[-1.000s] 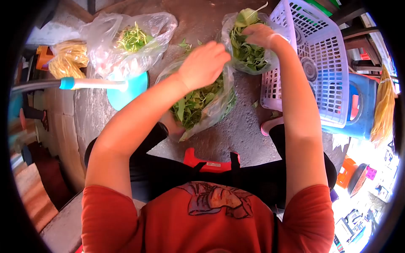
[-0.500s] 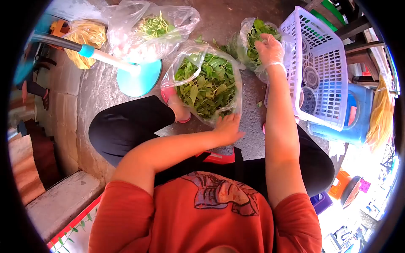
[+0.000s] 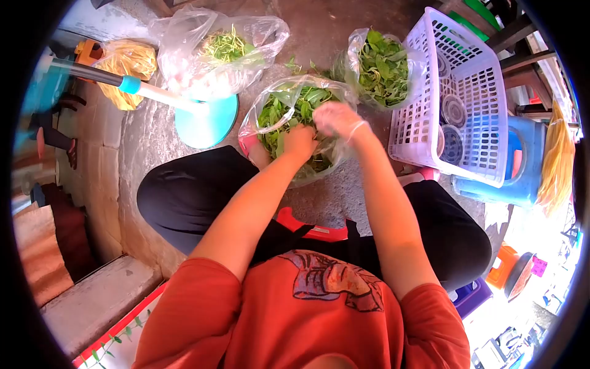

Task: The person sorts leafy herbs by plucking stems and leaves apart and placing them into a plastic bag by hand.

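Between my legs stands a clear plastic bag full of green leaves. My left hand reaches into this bag, its fingers curled among the leafy greens and partly hidden by them. Close beside it, over the bag's right part, is my right hand in a thin clear glove. Motion blurs its fingers, so I cannot make out whether they hold anything. A second clear bag of leaves rests farther to the right, apart from both hands.
A white perforated basket stands at right, with a blue plastic container beside it. Farther left are a bag of green trimmings, a mop with a round turquoise head and a yellow bundle in plastic. Another person's leg shows at far left.
My right hand has moved left from the right-hand bag to the middle bag. My left hand has moved from the near rim of the middle bag into its leaves.
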A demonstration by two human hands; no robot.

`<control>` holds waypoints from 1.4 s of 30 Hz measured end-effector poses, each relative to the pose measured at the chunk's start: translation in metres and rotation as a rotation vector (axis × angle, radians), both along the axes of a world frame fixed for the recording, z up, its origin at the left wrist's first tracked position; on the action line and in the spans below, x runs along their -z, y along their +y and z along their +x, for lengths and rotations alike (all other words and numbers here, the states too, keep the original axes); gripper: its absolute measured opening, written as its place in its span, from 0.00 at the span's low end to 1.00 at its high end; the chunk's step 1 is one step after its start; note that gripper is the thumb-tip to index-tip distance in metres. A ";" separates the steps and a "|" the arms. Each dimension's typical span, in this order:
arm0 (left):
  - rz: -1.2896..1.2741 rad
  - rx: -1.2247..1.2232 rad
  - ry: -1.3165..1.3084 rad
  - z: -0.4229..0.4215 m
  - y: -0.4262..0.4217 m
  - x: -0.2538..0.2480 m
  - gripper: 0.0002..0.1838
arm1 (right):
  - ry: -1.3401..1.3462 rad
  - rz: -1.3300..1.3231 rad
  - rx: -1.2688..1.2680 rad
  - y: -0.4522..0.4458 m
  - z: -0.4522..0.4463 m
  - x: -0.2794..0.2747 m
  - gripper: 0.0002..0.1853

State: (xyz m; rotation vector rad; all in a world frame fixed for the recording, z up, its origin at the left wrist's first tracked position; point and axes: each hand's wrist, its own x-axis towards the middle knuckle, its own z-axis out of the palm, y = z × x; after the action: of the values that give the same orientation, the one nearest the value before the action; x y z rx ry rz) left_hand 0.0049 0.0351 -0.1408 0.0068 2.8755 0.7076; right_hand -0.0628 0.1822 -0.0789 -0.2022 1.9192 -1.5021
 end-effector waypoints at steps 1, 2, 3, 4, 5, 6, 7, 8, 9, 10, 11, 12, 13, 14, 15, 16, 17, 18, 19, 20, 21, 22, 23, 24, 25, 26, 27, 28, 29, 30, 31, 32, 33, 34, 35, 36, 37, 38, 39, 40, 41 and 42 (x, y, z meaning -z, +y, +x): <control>-0.086 0.012 0.019 0.002 0.002 0.001 0.05 | 0.154 0.278 -0.151 0.002 0.004 0.009 0.10; 0.013 -0.064 -0.028 0.001 0.002 0.002 0.05 | 0.308 0.552 -0.312 0.003 0.009 0.018 0.12; 0.112 -0.141 -0.076 -0.001 -0.001 0.003 0.04 | 0.376 0.718 -0.434 0.012 0.011 0.030 0.14; 0.209 -0.221 -0.127 -0.002 -0.007 0.004 0.04 | 0.444 0.879 -0.560 0.020 0.014 0.041 0.15; 0.302 -0.302 -0.176 -0.004 -0.013 0.005 0.04 | 0.405 0.915 -0.531 0.030 0.014 0.057 0.15; 0.503 -0.390 -0.141 -0.008 -0.020 0.007 0.03 | 0.373 0.949 -0.502 0.041 0.008 0.073 0.15; 0.778 -0.500 -0.214 -0.011 -0.023 -0.017 0.04 | 0.345 0.979 -0.473 0.046 0.002 0.080 0.16; 0.886 -0.514 -0.213 -0.012 -0.026 -0.032 0.04 | 0.368 0.953 -0.575 0.045 -0.001 0.074 0.16; 0.994 -0.526 -0.211 -0.014 -0.028 -0.044 0.05 | 0.392 0.927 -0.676 0.044 -0.005 0.062 0.15; 1.088 -0.508 -0.125 -0.014 -0.028 -0.052 0.04 | 0.414 0.900 -0.776 0.041 -0.008 0.050 0.15; 1.120 -0.447 -0.068 -0.014 -0.029 -0.058 0.02 | 0.413 0.810 -0.596 0.037 -0.011 0.040 0.15; 1.130 -0.446 -0.031 -0.011 -0.029 -0.070 0.02 | 0.407 0.717 -0.417 0.032 -0.012 0.028 0.14; 1.141 -0.445 0.005 -0.009 -0.028 -0.079 0.02 | 0.396 0.623 -0.240 0.029 -0.012 0.017 0.13; 1.148 -0.449 0.009 -0.009 -0.030 -0.082 0.02 | 0.412 0.507 -0.109 0.024 -0.011 -0.003 0.13; 1.156 -0.454 0.013 -0.008 -0.032 -0.085 0.02 | 0.432 0.470 -0.037 0.019 -0.010 -0.023 0.12; 1.164 -0.458 0.015 -0.008 -0.034 -0.087 0.03 | 0.451 0.433 0.034 0.015 -0.009 -0.042 0.11; 1.151 -0.444 0.030 -0.008 -0.034 -0.090 0.03 | 0.470 0.396 0.105 0.013 -0.008 -0.058 0.10; 1.138 -0.428 0.045 -0.009 -0.034 -0.093 0.03 | 0.561 0.337 0.202 0.012 -0.007 -0.069 0.09; 1.123 -0.412 0.060 -0.011 -0.034 -0.097 0.04 | 0.651 0.275 0.300 0.011 -0.005 -0.079 0.08; 1.097 -0.387 0.052 -0.011 -0.034 -0.105 0.04 | 0.740 0.211 0.398 0.010 -0.005 -0.086 0.07; 1.108 -0.369 0.043 -0.011 -0.033 -0.110 0.04 | 0.783 0.144 0.394 0.010 -0.006 -0.092 0.07; 1.117 -0.350 0.034 -0.011 -0.032 -0.113 0.04 | 0.826 0.077 0.391 0.010 -0.006 -0.097 0.07; 1.126 -0.332 0.023 -0.011 -0.031 -0.117 0.04 | 0.867 0.010 0.388 0.010 -0.007 -0.099 0.08; 1.199 -0.325 -0.019 -0.011 -0.029 -0.122 0.04 | 0.874 -0.094 0.454 0.009 -0.010 -0.093 0.08; 1.270 -0.320 -0.060 -0.011 -0.026 -0.129 0.05 | 0.699 -0.167 0.537 0.011 -0.010 -0.087 0.08; 1.340 -0.313 -0.098 -0.011 -0.024 -0.135 0.05 | 0.524 -0.241 0.613 0.012 -0.010 -0.085 0.09; 1.373 -0.302 -0.104 -0.012 -0.022 -0.140 0.05 | 0.346 -0.315 0.681 0.012 -0.012 -0.084 0.09; 1.406 -0.292 -0.110 -0.012 -0.019 -0.144 0.05 | 0.304 -0.387 0.632 0.014 -0.010 -0.083 0.10; 1.440 -0.283 -0.119 -0.012 -0.018 -0.147 0.06 | 0.336 -0.353 0.523 0.014 -0.007 -0.085 0.10; 1.445 -0.273 -0.139 -0.011 -0.018 -0.150 0.06 | 0.367 -0.316 0.414 0.015 -0.006 -0.088 0.11; 1.444 -0.263 -0.133 -0.011 -0.018 -0.151 0.06 | 0.398 -0.277 0.305 0.017 -0.005 -0.092 0.11; 1.444 -0.255 -0.127 -0.011 -0.018 -0.151 0.06 | 0.423 -0.291 0.216 0.016 -0.002 -0.098 0.11; 1.444 -0.248 -0.122 -0.010 -0.018 -0.151 0.06 | 0.411 -0.257 0.174 0.013 0.000 -0.104 0.11; 1.455 -0.254 -0.123 -0.010 -0.018 -0.152 0.06 | 0.398 -0.222 0.131 0.010 0.002 -0.110 0.11; 1.466 -0.261 -0.125 -0.009 -0.018 -0.152 0.05 | 0.386 -0.187 0.090 0.007 0.003 -0.113 0.10; 1.477 -0.265 -0.128 -0.010 -0.018 -0.153 0.05 | 0.384 -0.179 0.096 0.006 0.003 -0.108 0.09; 1.435 -0.287 -0.048 -0.010 -0.016 -0.151 0.05 | 0.390 -0.179 0.103 0.005 0.001 -0.103 0.09; 1.391 -0.309 0.033 -0.011 -0.014 -0.146 0.05 | 0.396 -0.180 0.109 0.004 0.000 -0.100 0.09; 1.346 -0.332 0.113 -0.012 -0.012 -0.140 0.05 | 0.402 -0.181 0.114 0.002 -0.002 -0.098 0.08; 1.183 -0.417 0.328 -0.013 -0.010 -0.134 0.06 | 0.460 -0.102 0.117 0.003 -0.002 -0.097 0.08; 0.900 -0.329 0.550 -0.013 -0.012 -0.144 0.06 | 0.517 -0.022 0.119 0.003 0.000 -0.100 0.08; 0.606 -0.240 0.752 -0.012 -0.015 -0.161 0.07 | 0.572 0.060 0.119 0.003 0.002 -0.101 0.07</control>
State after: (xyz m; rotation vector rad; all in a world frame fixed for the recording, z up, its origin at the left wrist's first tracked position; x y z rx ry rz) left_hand -0.0071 0.0206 0.0206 0.0105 3.1921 1.9607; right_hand -0.0608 0.1847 0.0220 -0.5483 2.4545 -1.5752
